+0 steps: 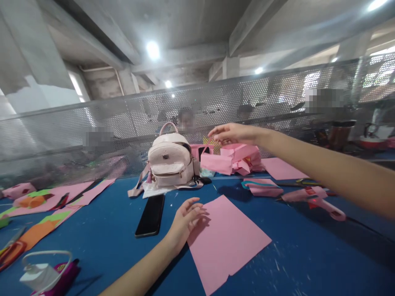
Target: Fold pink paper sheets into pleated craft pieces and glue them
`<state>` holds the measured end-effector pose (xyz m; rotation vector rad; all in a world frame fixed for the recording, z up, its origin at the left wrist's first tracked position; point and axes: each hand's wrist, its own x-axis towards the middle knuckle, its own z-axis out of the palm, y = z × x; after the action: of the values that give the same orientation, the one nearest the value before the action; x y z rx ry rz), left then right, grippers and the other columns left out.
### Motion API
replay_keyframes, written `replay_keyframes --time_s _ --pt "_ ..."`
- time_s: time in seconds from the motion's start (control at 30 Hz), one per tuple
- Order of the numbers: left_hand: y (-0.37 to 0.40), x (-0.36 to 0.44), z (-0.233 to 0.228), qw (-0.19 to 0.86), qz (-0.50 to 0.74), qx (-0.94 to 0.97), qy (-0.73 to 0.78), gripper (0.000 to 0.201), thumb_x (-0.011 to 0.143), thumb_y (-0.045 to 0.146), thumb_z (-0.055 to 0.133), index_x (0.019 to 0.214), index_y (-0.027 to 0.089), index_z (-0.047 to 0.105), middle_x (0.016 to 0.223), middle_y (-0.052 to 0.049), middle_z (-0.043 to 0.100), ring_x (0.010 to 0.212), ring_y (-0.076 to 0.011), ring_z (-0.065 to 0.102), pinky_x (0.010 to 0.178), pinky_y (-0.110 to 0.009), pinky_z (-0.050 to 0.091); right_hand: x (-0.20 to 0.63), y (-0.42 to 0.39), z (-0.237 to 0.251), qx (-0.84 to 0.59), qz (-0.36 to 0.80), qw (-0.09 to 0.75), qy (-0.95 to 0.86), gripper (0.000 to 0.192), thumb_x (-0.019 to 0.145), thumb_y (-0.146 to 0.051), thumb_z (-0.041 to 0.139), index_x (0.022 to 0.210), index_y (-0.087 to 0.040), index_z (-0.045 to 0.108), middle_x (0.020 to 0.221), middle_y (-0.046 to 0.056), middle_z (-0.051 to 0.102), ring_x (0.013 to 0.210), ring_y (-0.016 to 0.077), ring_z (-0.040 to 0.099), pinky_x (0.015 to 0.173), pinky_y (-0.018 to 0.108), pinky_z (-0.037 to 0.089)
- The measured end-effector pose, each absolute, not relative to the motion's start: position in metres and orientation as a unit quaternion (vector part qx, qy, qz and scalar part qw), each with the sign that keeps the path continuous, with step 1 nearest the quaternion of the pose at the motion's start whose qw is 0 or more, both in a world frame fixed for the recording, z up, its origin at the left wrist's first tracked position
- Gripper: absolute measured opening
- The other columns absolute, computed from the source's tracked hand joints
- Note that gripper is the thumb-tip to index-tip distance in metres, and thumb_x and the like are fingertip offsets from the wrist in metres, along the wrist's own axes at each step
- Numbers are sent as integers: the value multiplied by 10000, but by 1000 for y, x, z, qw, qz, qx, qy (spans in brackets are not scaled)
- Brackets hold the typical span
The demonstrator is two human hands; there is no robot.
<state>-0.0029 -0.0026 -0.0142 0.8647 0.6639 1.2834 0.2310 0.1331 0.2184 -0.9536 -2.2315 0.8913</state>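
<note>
My left hand (185, 220) rests with fingers spread on the left edge of a pink paper sheet (226, 240) lying on the blue table (101, 234). My right hand (233, 133) is stretched far forward above a pile of folded pink paper pieces (234, 160), fingers pinched together over something small and yellowish that I cannot make out. A black phone (151, 216) lies just left of my left hand.
A pale pink backpack (171, 164) stands behind the phone. Pink sheets (282, 168), a pink glue gun (321, 201), orange and green paper cut-outs (40, 224), scissors (10, 250) and a white charger (40, 275) lie around. A perforated metal screen (123, 123) closes the table's far side.
</note>
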Motion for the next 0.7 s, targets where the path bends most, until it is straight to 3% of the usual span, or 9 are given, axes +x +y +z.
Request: replay_keyframes --time_s 0.13,0.37,0.7 --pt "-4 -2 -11 673 567 371 297 389 726 247 826 1051 161 631 967 -50 674 778 -147 666 704 -271 509 249 183 243 -397 267 303 -824 215 831 -354 685 1010 -233 691 921 75 687 809 201 634 771 378 528" --pt "-5 -3 -8 680 563 365 294 337 740 240 808 1018 153 639 959 -64 683 781 -174 670 712 -306 506 282 246 248 -470 156 312 -811 297 804 -402 714 997 -177 716 898 111 715 907 267 654 869 446 520" --pt "-1 -4 -15 682 556 391 269 310 798 250 753 1059 149 619 982 -90 687 828 -211 676 746 -352 535 315 273 217 -498 124 270 -815 262 800 -285 677 1011 -136 718 959 127 749 934 254 680 868 386 527"
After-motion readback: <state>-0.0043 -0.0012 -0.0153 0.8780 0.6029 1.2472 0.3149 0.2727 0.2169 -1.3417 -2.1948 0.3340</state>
